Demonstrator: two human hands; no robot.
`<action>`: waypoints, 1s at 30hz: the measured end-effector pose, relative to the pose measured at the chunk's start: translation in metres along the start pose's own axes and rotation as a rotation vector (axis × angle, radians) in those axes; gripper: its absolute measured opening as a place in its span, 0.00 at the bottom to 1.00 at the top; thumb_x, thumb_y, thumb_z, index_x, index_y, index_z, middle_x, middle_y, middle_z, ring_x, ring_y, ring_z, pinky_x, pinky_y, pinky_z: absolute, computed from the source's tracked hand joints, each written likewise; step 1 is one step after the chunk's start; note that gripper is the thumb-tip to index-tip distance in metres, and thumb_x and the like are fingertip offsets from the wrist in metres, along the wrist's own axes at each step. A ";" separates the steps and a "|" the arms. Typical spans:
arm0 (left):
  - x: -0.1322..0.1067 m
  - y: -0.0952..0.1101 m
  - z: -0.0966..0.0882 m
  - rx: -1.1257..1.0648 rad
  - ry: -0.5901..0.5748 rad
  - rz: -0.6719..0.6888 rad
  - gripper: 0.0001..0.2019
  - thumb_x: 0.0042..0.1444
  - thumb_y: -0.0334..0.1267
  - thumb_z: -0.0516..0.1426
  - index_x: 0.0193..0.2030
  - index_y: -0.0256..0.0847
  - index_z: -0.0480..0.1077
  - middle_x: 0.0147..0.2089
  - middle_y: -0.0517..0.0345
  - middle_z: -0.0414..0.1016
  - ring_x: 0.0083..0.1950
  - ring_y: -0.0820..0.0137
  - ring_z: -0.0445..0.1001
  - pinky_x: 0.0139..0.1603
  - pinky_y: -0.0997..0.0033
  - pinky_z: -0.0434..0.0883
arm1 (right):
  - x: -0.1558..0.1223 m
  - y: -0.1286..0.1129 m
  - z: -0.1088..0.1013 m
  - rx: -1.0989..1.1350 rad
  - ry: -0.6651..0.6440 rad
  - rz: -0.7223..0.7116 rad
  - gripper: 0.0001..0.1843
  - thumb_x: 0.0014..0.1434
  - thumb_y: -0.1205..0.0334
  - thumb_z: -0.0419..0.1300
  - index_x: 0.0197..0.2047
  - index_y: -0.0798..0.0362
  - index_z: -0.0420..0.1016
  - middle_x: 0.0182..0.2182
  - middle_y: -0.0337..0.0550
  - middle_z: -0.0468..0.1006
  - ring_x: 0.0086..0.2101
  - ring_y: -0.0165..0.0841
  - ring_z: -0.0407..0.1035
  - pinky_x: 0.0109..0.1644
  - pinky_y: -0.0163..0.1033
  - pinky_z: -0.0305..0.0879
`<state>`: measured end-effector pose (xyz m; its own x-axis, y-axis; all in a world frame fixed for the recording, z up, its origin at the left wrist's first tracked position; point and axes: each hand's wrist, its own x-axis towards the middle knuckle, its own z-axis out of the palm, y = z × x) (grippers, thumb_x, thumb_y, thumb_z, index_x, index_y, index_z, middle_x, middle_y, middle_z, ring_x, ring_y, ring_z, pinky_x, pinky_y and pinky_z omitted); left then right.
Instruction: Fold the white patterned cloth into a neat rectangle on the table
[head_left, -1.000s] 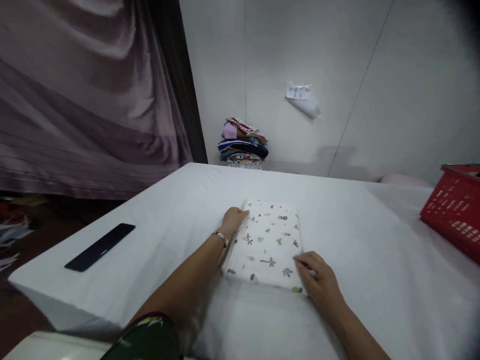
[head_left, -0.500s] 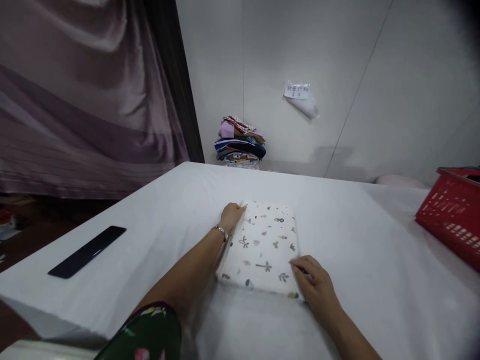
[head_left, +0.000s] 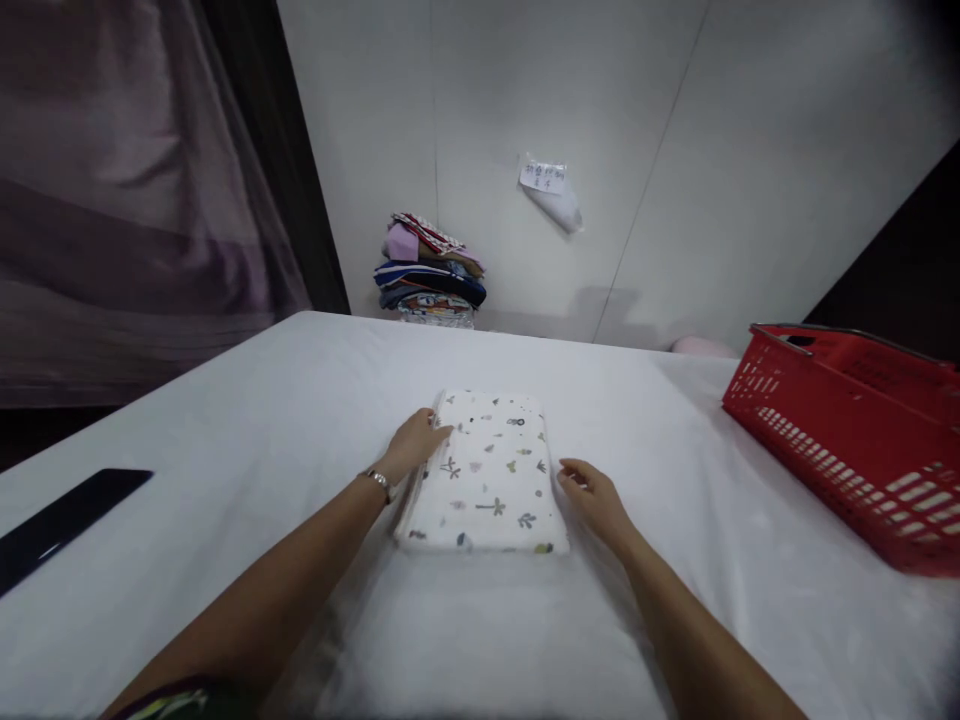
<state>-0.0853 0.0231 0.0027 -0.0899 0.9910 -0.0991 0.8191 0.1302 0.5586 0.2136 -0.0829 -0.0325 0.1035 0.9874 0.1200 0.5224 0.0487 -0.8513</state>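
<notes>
Nearest to us, well in front of the folded cloth (head_left: 484, 480) and off to its left, we see the edge of a dark patterned sleeve (head_left: 176, 698). From there the left forearm (head_left: 292, 600) runs toward the cloth, with a silvery band (head_left: 381, 485) at the wrist. The right forearm (head_left: 679, 620) comes in from the front right of the cloth.

The cloth lies flat on a white-covered table (head_left: 637, 420), its upper face white with small plant prints; we can make out layers along its left side. Our left hand (head_left: 416, 440) is at that left edge, thumb resting over the top; its other fingers are partly hidden, so we cannot tell whether it grips. Our right hand (head_left: 591, 492) is just beside the right edge, fingers loosely curled, with a small gap between thumb and forefinger; we cannot tell whether it touches the cloth.

Well to the left of the cloth lies a flat dark slab (head_left: 64, 522). Well to its right stands a red slotted basket (head_left: 817, 390).

Behind the cloth, past the table's far edge, we see a pile of coloured fabrics (head_left: 431, 280) and, farther right, a pinkish rounded thing (head_left: 701, 347). A mauve curtain (head_left: 112, 220) hangs behind the cloth on the left. On the pale wall (head_left: 517, 80) behind it, a handwritten note (head_left: 544, 178) sits over clear plastic (head_left: 556, 210).
</notes>
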 end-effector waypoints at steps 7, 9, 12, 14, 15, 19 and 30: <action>-0.042 -0.017 0.005 -0.084 -0.032 -0.009 0.28 0.50 0.48 0.56 0.57 0.38 0.59 0.49 0.48 0.72 0.45 0.61 0.72 0.39 0.70 0.65 | 0.082 -0.021 0.013 -0.030 -0.092 0.358 0.31 0.55 0.49 0.55 0.57 0.59 0.62 0.37 0.52 0.77 0.29 0.34 0.72 0.29 0.37 0.68; -0.045 -0.020 0.003 -0.094 -0.038 -0.023 0.31 0.50 0.48 0.56 0.59 0.37 0.57 0.46 0.48 0.74 0.42 0.62 0.73 0.37 0.71 0.65 | 0.095 -0.026 0.026 -0.049 -0.078 0.340 0.33 0.53 0.49 0.57 0.57 0.58 0.63 0.40 0.54 0.77 0.31 0.36 0.72 0.30 0.38 0.68; -0.049 -0.022 0.001 -0.083 -0.044 -0.028 0.30 0.50 0.48 0.55 0.58 0.36 0.58 0.45 0.47 0.74 0.43 0.62 0.73 0.37 0.71 0.64 | 0.107 -0.029 0.037 -0.090 -0.057 0.299 0.35 0.47 0.52 0.63 0.56 0.57 0.64 0.46 0.55 0.74 0.39 0.40 0.72 0.34 0.38 0.67; -0.052 -0.018 0.003 -0.091 -0.060 -0.035 0.29 0.50 0.48 0.56 0.57 0.36 0.58 0.46 0.46 0.73 0.44 0.61 0.73 0.38 0.70 0.64 | 0.117 -0.030 0.035 -0.105 -0.063 0.274 0.36 0.47 0.55 0.64 0.58 0.58 0.62 0.48 0.56 0.73 0.40 0.41 0.71 0.36 0.38 0.67; -0.055 -0.015 0.007 -0.110 -0.072 -0.037 0.29 0.50 0.47 0.56 0.57 0.35 0.58 0.47 0.45 0.73 0.45 0.60 0.72 0.37 0.70 0.65 | 0.123 -0.031 0.031 -0.111 -0.068 0.262 0.36 0.48 0.55 0.63 0.59 0.59 0.61 0.48 0.56 0.72 0.40 0.40 0.71 0.37 0.38 0.67; -0.064 -0.001 0.030 -0.281 -0.132 0.008 0.33 0.47 0.48 0.59 0.57 0.36 0.56 0.49 0.44 0.72 0.44 0.61 0.73 0.35 0.71 0.66 | 0.151 -0.034 0.013 -0.170 -0.062 0.221 0.36 0.47 0.57 0.64 0.59 0.59 0.62 0.52 0.56 0.70 0.46 0.42 0.69 0.45 0.40 0.65; -0.025 -0.015 0.010 -0.159 -0.063 -0.019 0.41 0.46 0.58 0.57 0.63 0.36 0.52 0.54 0.43 0.69 0.49 0.60 0.72 0.42 0.69 0.66 | 0.089 -0.010 -0.010 -0.250 -0.151 0.251 0.36 0.53 0.45 0.56 0.61 0.56 0.60 0.46 0.50 0.74 0.42 0.39 0.70 0.46 0.40 0.64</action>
<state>-0.0899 -0.0040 -0.0116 -0.0649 0.9850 -0.1596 0.7172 0.1573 0.6789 0.2262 0.0032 -0.0086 0.1382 0.9759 -0.1691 0.6888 -0.2174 -0.6916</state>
